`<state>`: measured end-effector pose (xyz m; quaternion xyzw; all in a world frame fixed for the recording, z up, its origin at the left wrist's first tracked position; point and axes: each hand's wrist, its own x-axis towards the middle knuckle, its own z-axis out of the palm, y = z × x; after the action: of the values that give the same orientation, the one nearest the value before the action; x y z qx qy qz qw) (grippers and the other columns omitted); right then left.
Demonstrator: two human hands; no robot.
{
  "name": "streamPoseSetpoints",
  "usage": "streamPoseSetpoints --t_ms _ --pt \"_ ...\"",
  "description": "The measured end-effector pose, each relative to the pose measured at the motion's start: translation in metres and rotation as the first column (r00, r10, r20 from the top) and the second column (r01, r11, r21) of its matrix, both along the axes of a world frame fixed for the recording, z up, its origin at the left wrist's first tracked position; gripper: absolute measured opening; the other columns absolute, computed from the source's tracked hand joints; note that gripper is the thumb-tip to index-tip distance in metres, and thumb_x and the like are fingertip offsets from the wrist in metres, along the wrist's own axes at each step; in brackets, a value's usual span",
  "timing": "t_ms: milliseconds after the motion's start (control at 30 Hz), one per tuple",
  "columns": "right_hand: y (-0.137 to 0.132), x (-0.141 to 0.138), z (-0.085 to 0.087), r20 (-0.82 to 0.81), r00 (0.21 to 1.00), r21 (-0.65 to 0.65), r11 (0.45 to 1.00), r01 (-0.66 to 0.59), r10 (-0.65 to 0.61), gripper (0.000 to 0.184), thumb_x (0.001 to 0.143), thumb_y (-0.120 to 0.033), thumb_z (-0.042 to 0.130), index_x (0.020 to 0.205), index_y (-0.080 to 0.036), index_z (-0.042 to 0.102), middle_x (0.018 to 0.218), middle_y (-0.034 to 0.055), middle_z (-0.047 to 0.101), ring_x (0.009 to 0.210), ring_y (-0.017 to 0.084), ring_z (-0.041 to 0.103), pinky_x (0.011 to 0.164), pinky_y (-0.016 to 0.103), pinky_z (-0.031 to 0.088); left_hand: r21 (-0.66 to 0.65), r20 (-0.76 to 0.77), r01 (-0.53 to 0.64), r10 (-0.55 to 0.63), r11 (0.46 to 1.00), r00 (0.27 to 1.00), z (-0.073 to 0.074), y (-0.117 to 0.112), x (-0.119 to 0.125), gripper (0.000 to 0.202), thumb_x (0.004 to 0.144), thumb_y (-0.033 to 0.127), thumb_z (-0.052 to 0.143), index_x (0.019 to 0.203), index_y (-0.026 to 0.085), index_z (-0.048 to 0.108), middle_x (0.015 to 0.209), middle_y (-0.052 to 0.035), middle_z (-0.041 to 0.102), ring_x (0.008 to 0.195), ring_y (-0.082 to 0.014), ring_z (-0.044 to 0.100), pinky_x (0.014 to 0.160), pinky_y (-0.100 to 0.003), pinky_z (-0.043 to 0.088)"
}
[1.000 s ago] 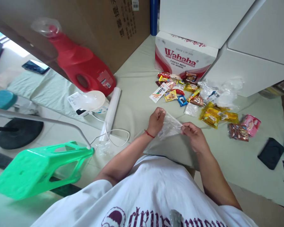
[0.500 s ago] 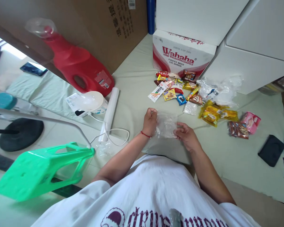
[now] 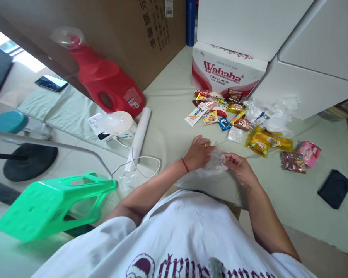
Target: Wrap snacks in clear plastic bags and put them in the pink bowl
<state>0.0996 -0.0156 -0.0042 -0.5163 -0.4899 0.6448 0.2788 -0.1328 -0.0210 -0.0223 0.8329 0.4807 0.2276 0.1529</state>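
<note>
A thin clear plastic bag (image 3: pixel 213 166) is crumpled between my two hands, just in front of my shirt. My left hand (image 3: pixel 200 153), with a red cord on its wrist, bends its fingers over the bag's upper left part; the fingertips are partly hidden. On the other side, my right hand (image 3: pixel 238 166) pinches the bag's right edge between thumb and fingers. Beyond the hands lies a pile of small wrapped snacks, among them a white stick packet (image 3: pixel 196 114), a yellow cookie packet (image 3: pixel 210 117) and a blue packet (image 3: pixel 224 123).
Clear plastic bags (image 3: pixel 281 114) lie right of the snacks, near yellow packs (image 3: pixel 261 141), a brown pack (image 3: pixel 293 162) and a pink pack (image 3: pixel 309 153). Behind stands a Wahaha carton (image 3: pixel 229 73). Leftward are a red jug (image 3: pixel 110 83), a white roll (image 3: pixel 138 139) and a green stool (image 3: pixel 46 204).
My left hand has turned palm down and moved right across the bag, closer to my right hand. The bag, held flat before, is now bunched. My right hand has shifted slightly right.
</note>
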Motion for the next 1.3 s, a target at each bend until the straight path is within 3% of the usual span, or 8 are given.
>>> streamPoseSetpoints --t_ms 133,300,600,733,833,1000,1133,1300 --pt "0.004 -0.002 -0.002 0.022 1.0 -0.047 0.999 0.02 -0.019 0.055 0.072 -0.072 0.074 0.093 -0.021 0.075 0.08 0.0019 0.069 0.069 0.016 0.056 0.063 0.028 0.044 -0.049 0.115 0.049 -0.043 0.998 0.992 -0.012 0.003 0.008 0.025 0.098 0.025 0.052 0.102 0.026 0.076 0.099 -0.0062 0.076 0.12 -0.0233 0.062 0.121 -0.053 0.023" --pt "0.015 -0.004 -0.01 0.042 0.991 0.073 0.99 0.123 -0.126 0.04 0.066 -0.057 0.082 0.077 -0.02 0.071 0.064 -0.0029 0.06 0.058 0.012 0.045 0.056 0.026 0.034 -0.136 0.343 0.066 -0.016 0.988 0.939 0.004 -0.012 -0.006 0.023 0.096 0.028 0.055 0.097 0.032 0.078 0.1 -0.0049 0.079 0.127 -0.0241 0.062 0.124 -0.054 0.02" --pt "0.011 0.041 -0.014 -0.015 0.954 -0.01 0.954 0.298 -0.298 0.037 0.066 -0.051 0.086 0.075 -0.021 0.067 0.066 -0.0033 0.059 0.056 0.01 0.046 0.052 0.024 0.037 -0.208 0.521 -0.263 0.334 0.942 0.785 0.01 -0.044 -0.063 0.015 0.085 0.037 0.066 0.082 0.027 0.077 0.096 -0.0086 0.074 0.11 -0.0274 0.063 0.101 -0.046 0.047" --pt "0.001 0.034 -0.009 -0.032 0.957 0.001 0.957 0.289 -0.288 0.037 0.067 -0.053 0.086 0.077 -0.022 0.068 0.069 -0.0029 0.061 0.059 0.011 0.049 0.054 0.024 0.042 -0.618 0.543 -0.219 0.611 0.755 0.576 0.008 -0.044 -0.034 0.033 0.092 0.045 0.053 0.081 0.021 0.072 0.072 -0.0045 0.067 0.061 -0.0171 0.054 0.063 -0.031 0.044" --pt "-0.003 0.024 -0.006 -0.037 0.961 0.027 0.961 0.274 -0.272 0.038 0.068 -0.054 0.086 0.079 -0.021 0.07 0.07 -0.0025 0.061 0.06 0.011 0.05 0.056 0.024 0.044 -0.767 0.415 -0.153 0.663 0.624 0.623 0.01 -0.036 0.005 0.047 0.094 0.052 0.048 0.065 0.02 0.065 0.057 -0.0026 0.058 0.054 -0.0164 0.048 0.056 -0.029 0.035" --pt "-0.003 0.029 -0.009 0.017 0.963 0.073 0.961 0.266 -0.268 0.039 0.071 -0.058 0.082 0.08 -0.022 0.068 0.068 -0.002 0.057 0.061 0.013 0.049 0.057 0.026 0.045 -0.697 0.436 -0.166 0.596 0.697 0.674 0.008 -0.022 0.036 0.03 0.073 0.037 0.072 0.056 0.021 0.053 0.052 0.0041 0.047 0.056 -0.0127 0.042 0.056 -0.027 0.028" --pt "-0.015 0.038 0.0 0.208 0.888 0.413 0.86 0.3 -0.41 0.034 0.082 -0.056 0.073 0.09 -0.023 0.069 0.086 0.004 0.064 0.077 0.019 0.056 0.071 0.033 0.049 -0.778 0.582 0.042 0.693 0.627 0.425 0.01 -0.019 0.029 0.027 0.075 0.039 0.068 0.064 0.02 0.052 0.057 0.0048 0.05 0.057 -0.0104 0.046 0.056 -0.024 0.033" --pt "-0.035 0.016 0.017 0.399 0.882 0.728 0.671 -0.14 -0.249 0.042 0.077 -0.049 0.081 0.113 -0.029 0.073 0.122 0.0105 0.064 0.119 0.032 0.052 0.108 0.05 0.041 -0.822 0.568 0.159 0.771 0.546 0.287 0.025 -0.021 0.036 0.034 0.072 0.043 0.075 0.071 0.019 0.052 0.07 0.0003 0.061 0.068 -0.0132 0.062 0.054 -0.021 0.038"
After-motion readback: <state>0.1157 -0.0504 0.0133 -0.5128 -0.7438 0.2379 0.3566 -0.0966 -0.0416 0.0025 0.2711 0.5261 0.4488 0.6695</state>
